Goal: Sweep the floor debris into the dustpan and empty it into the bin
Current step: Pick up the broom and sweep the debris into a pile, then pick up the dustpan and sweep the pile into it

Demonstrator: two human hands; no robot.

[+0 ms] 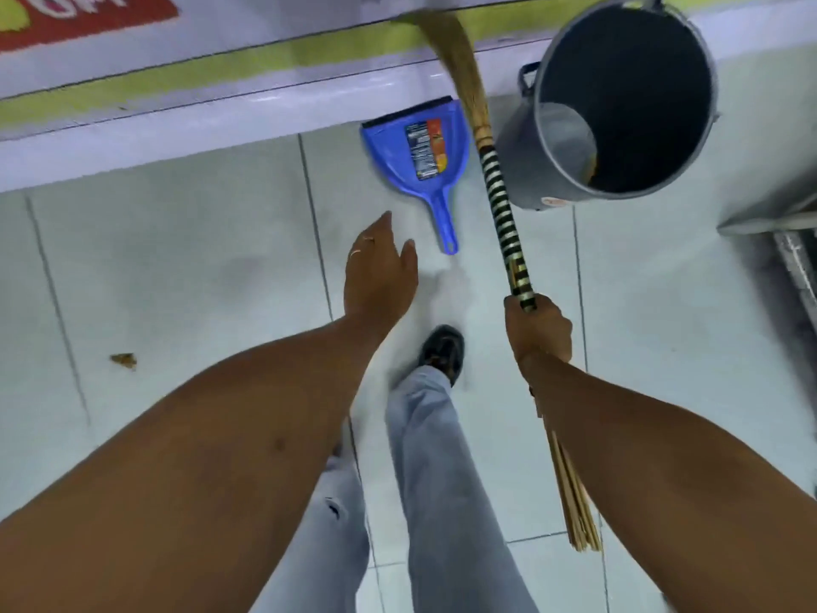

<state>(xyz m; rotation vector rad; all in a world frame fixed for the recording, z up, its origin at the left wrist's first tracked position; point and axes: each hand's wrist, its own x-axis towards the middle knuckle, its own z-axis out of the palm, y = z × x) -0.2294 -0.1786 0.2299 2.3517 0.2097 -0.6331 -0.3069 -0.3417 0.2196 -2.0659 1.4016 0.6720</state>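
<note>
On the red sign [84, 15] at the far left, white letters "OFF" can be read, cut by the frame edge. The sticker [424, 148] on the blue dustpan [389, 148] has print, too blurred to read.

dustpan [413, 154], centre top of frame: bright blue, black strip along its far edge, multicoloured label of black, red and orange. broom [499, 201]: handle banded black and pale silver, bristles straw-tan. bin [619, 95], upper right: grey outside, dark inside. floor [199, 267]: pale grey-white tiles, darker grout lines. debris [124, 359], lower left: brown. trousers [437, 480]: light grey. shoe [442, 351]: black. sign [84, 15], upper left: red, white letters. shelf edge [221, 73]: yellow-green stripe on white.
</note>
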